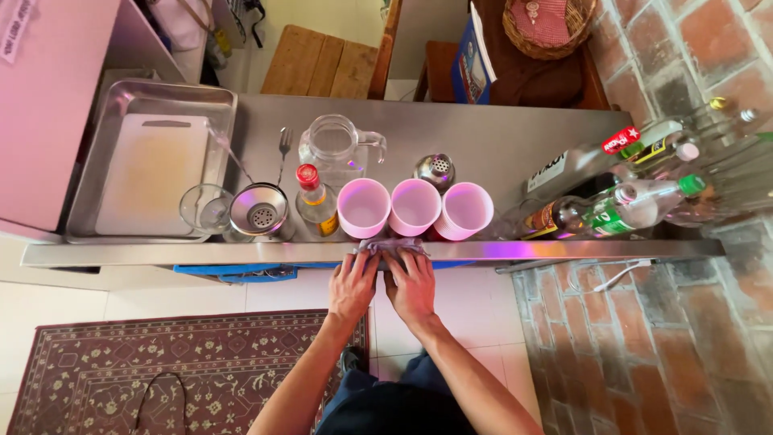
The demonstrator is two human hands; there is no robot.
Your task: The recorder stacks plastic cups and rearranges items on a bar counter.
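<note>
Tray (88, 189): far left on the counter (499, 145); I see a white board (153, 173) lying flat in it.
Glass (205, 209): clear, upright, touching the tray's right rim.
Strainer (259, 211): steel, just right of the glass, near the front edge.
Fork (283, 145): lying behind the strainer.
Bottle (314, 201): small, red cap, beside the strainer.
Jug (336, 145): clear, behind the bottle, handle to the right.
Cups (414, 207): 3, pale pink, upright in a row, touching one another, all look empty from here.
Shaker cap (435, 169): steel, behind the middle cup.
Bottles at right (636, 181): many, crowded against the brick wall (692, 56); I cannot count them.
Cloth (388, 246): bunched on the front edge, just in front of the 3 cups.
Left hand (352, 286): fingers bent onto the cloth, pressing it.
Right hand (412, 286): likewise on the cloth, beside the left; whether either truly grips it I cannot tell.
Progress: I judge the cloth work under way at mid-counter; the steel on both sides shows no clear sign of it.
Edges: the cups stand right behind the cloth, so a forward push could tip them; the strainer and bottle also sit near the lip.
Room: bare steel lies behind the cups and toward the right; floor and rug (161, 370) are below me.
</note>
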